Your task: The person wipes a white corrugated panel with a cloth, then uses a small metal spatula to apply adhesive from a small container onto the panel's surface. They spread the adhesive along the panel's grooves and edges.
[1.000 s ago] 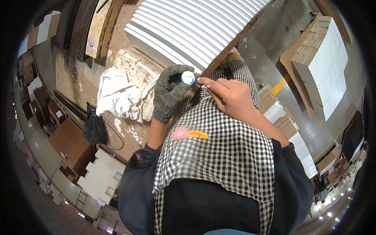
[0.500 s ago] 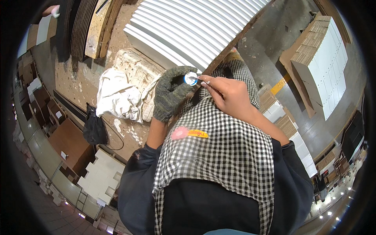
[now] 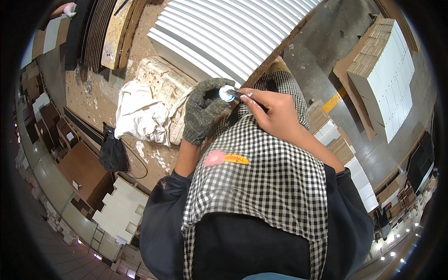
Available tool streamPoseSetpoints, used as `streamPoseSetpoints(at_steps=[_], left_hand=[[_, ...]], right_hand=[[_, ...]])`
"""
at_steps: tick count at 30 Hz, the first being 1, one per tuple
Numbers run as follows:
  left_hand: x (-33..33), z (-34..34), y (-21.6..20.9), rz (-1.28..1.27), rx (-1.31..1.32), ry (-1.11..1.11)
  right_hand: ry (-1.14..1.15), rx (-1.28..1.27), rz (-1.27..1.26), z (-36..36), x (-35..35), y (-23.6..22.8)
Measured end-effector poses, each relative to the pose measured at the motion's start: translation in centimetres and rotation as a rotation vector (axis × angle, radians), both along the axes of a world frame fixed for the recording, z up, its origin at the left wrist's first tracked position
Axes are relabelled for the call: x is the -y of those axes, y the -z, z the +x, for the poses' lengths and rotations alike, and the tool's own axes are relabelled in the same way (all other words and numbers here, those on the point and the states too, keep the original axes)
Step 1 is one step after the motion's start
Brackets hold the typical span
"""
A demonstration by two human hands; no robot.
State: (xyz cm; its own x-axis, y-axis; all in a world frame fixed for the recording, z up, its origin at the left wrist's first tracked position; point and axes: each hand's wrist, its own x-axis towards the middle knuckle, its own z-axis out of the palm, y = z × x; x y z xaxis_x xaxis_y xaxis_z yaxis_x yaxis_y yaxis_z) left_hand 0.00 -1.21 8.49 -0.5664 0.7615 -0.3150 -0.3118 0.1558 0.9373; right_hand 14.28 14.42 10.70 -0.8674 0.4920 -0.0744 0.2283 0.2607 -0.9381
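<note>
My left hand [image 3: 201,112], in a grey-green knitted glove, is closed around a small round cap [image 3: 220,97] with a blue rim and white paste in it. Bare and pinched, my right hand [image 3: 278,112] grips a thin dark tool [image 3: 237,94], whose tip meets the white paste. The tool's exact kind is too small to make out. White smears mark the fingertips of my right hand. Both hands are just in front of the near corner of a stack of white panels [image 3: 233,39], above my checked apron [image 3: 261,158].
Left of the panels, a crumpled white cloth [image 3: 137,114] lies on a paint-spotted, wrapped block [image 3: 163,77]. A black bag [image 3: 113,151] hangs lower left. Stacked white boards [image 3: 385,77] stand at right. At the upper left, another person's hand [image 3: 69,9] shows beside dark boards [image 3: 95,35].
My right hand has turned slightly, and more of the dark tool shows at the cap. My left hand stays nearly still. The other person's hand at upper left has shifted a little right.
</note>
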Motion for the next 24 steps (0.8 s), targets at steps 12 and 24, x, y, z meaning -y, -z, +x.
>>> streamPoseSetpoints(at_steps=[12, 24], left_hand=[[0.4, -0.1, 0.6, 0.002, 0.011, 0.045], [-0.1, -0.3, -0.4, -0.002, 0.024, 0.025]], right_hand=[[-0.022, -0.010, -0.016, -0.1, 0.0, -0.3], [-0.032, 0.102, -0.186, 0.1, -0.8, -0.8]])
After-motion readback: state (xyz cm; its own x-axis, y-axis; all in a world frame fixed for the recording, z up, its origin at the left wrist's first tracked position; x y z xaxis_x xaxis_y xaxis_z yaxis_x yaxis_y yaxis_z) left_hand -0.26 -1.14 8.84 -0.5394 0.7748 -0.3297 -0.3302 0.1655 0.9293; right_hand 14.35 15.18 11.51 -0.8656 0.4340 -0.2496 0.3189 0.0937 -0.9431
